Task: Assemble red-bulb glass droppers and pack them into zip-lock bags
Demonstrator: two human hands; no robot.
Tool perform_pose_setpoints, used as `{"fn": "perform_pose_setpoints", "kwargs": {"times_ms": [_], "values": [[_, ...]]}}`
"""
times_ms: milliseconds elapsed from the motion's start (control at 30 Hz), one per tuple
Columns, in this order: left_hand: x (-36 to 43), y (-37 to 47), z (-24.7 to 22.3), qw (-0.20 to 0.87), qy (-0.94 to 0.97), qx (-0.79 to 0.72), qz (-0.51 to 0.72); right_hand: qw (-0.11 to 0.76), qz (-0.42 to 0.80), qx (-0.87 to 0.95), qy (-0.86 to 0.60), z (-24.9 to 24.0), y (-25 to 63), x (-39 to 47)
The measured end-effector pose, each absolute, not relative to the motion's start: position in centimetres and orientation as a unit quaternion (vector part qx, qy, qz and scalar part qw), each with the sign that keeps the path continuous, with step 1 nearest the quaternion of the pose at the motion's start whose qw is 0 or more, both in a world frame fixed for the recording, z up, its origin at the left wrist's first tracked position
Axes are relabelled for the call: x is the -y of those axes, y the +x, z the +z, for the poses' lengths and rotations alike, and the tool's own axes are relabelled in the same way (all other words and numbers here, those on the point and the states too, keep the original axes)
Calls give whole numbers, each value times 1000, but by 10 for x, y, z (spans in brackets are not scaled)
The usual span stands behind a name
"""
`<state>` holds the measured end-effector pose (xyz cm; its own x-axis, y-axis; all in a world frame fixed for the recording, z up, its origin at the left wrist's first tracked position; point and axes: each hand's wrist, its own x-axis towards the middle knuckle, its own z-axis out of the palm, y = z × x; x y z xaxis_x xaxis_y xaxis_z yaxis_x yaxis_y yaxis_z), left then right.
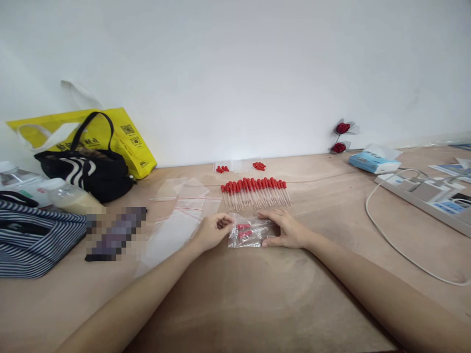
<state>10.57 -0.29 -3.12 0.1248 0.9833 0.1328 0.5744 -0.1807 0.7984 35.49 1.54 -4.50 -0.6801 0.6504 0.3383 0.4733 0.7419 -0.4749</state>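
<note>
A clear zip bag (255, 236) lies flat on the table between my hands, with a few red-topped clear sticks, perhaps droppers, inside it. At its left edge is my left hand (214, 231), fingers curled and pinching the bag's edge. My right hand (287, 230) rests over the other end, thumb and fingers spread apart on the plastic. Just beyond the bag is a row of similar red-topped sticks (255, 191), side by side with their red ends away from me. Several flat clear zip bags (172, 228) overlap to the left of my left hand.
Filled bags with red tops (259, 166) lie near the wall. At left are a yellow bag (138, 147), a black pouch (88, 171), bottles (69, 196) and a striped bag (40, 245). Tissues (373, 162), a power strip (427, 196) and a white cable (384, 250) are right.
</note>
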Motion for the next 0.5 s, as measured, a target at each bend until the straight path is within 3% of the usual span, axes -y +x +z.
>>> {"fn": "perform_pose_setpoints", "kwargs": {"times_ms": [267,500], "values": [[-85,94,-9,198,641,-653,351,257,174,900,-308,-47,356,-17],[-132,121,-5,195,601,-703,326,248,167,902,-312,-45,355,-16]]}}
